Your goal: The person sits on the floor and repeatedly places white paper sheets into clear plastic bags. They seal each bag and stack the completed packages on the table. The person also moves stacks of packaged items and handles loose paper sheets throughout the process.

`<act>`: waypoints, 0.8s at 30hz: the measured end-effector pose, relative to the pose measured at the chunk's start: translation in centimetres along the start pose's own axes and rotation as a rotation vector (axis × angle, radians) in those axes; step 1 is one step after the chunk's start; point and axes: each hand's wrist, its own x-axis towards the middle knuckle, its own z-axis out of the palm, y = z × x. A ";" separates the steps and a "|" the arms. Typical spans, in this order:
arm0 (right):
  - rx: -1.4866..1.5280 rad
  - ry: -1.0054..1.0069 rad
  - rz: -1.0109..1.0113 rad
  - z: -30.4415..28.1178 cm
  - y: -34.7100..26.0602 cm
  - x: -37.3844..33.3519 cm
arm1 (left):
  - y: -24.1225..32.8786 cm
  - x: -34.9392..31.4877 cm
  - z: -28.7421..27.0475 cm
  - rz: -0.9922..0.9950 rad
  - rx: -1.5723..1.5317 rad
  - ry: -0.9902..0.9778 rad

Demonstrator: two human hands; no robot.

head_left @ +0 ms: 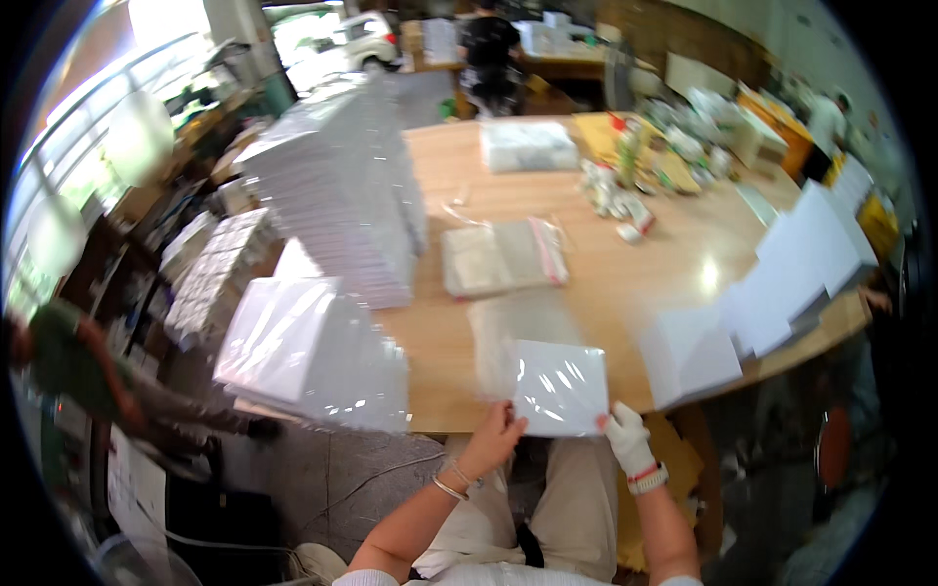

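Note:
At the table's near edge, a flat white square packet in glossy clear film lies between my hands. Bare and wearing bracelets, my left hand is closed on its lower left corner. My right hand, in a white glove with the fingertips showing and a watch at the wrist, grips the lower right corner. Under and beyond the packet are translucent plastic sleeves. Farther back lies a bundle of clear bags with a reddish strip at one end.
Film-wrapped white stacks, one tall and one low, rise on the left. White square pieces fan along the right edge. A wrapped white pack, tape rolls and clutter occupy the back. Other people stand left and beyond the table.

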 end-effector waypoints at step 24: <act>0.605 -0.618 -0.541 21.0 -26.1 2.9 | 5.7 -8.8 -35.9 0.361 -0.054 0.554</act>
